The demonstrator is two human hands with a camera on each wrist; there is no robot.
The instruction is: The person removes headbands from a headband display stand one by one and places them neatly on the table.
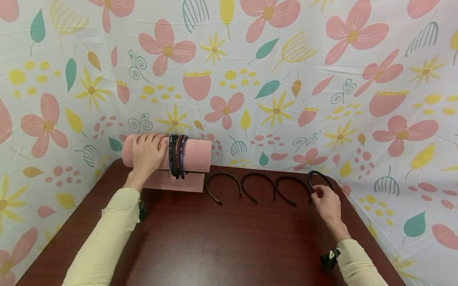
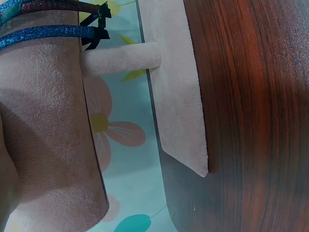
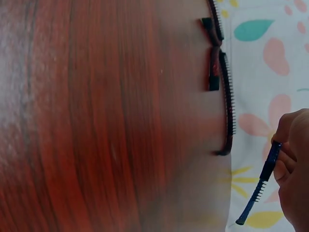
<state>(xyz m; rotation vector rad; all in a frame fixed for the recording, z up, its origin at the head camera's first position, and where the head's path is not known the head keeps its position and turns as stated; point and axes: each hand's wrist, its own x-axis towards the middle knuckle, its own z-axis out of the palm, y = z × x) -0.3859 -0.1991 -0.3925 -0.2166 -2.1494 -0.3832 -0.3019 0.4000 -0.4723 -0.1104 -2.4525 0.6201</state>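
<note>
On the left, my left hand (image 1: 147, 153) grips the top of a pink fabric-covered roll stand (image 1: 196, 155), its fingers bent over the roll. Beside the thumb, several headbands (image 1: 177, 157) ring the roll, dark, reddish and blue. Their ends and the stand's flat base (image 2: 181, 101) show in the left wrist view. At the table's far right corner, my right hand (image 1: 327, 204) pinches a dark blue headband (image 3: 256, 198) near one end, its arch upward. In the right wrist view, small teeth line its inner side.
Left of the right hand, a brownish headband (image 1: 223, 173) and two dark headbands (image 1: 258, 174) (image 1: 291, 178) lie in a row along the back of the dark red wooden table (image 1: 229, 238). Behind the table hangs a flowered cloth (image 1: 229, 79).
</note>
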